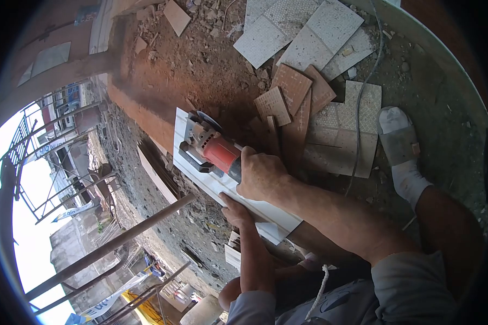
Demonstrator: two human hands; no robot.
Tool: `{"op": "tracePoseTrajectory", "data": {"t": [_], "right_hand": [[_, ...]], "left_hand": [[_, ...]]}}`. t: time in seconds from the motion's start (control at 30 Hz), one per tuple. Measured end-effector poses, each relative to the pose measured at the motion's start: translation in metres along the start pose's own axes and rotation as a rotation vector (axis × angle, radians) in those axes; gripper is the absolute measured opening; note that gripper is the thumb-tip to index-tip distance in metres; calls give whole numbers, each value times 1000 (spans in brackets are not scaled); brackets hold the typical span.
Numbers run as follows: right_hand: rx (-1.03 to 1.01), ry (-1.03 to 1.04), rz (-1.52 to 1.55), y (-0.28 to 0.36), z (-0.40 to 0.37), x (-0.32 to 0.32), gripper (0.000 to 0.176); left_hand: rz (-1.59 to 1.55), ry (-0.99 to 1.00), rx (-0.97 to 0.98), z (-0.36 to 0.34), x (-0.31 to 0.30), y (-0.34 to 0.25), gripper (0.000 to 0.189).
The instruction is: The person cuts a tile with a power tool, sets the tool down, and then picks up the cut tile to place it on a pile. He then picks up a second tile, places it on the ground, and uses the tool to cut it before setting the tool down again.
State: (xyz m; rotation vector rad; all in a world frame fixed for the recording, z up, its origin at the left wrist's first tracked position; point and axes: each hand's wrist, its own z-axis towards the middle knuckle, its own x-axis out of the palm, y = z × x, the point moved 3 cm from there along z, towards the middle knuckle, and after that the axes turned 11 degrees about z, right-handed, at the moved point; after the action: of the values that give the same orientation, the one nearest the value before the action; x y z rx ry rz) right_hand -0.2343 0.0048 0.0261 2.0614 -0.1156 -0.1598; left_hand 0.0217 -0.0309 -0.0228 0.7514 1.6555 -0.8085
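My right hand [263,174] is wrapped around the rear handle of a red handheld tile saw [221,153]. The saw's base rests on a long white tile [271,212], near its far end, and its round blade [209,120] sits along the tile's long edge. Lower down, my left hand [236,211] grips the opposite edge of the same tile. Its fingertips lie on the white face, and part of the hand's hold underneath is hidden.
Brown tile pieces [294,89] and pale patterned tiles [320,38] lie on the dirt. A grey cable [359,114] runs past my sandalled foot [397,135]. A metal pole [114,246] slants in from the left. Reddish dust covers the soil beyond the blade.
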Motion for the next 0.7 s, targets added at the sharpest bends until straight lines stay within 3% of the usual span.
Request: {"op": "tracePoseTrajectory", "data": {"t": [0.37, 0.7], "right_hand": [[-1, 13, -1, -4, -11, -1, 54], [-24, -34, -20, -6, -12, 3, 53]], "left_hand": [[9, 7, 0, -12, -7, -10, 107], [22, -4, 48, -5, -2, -1, 100]]}}
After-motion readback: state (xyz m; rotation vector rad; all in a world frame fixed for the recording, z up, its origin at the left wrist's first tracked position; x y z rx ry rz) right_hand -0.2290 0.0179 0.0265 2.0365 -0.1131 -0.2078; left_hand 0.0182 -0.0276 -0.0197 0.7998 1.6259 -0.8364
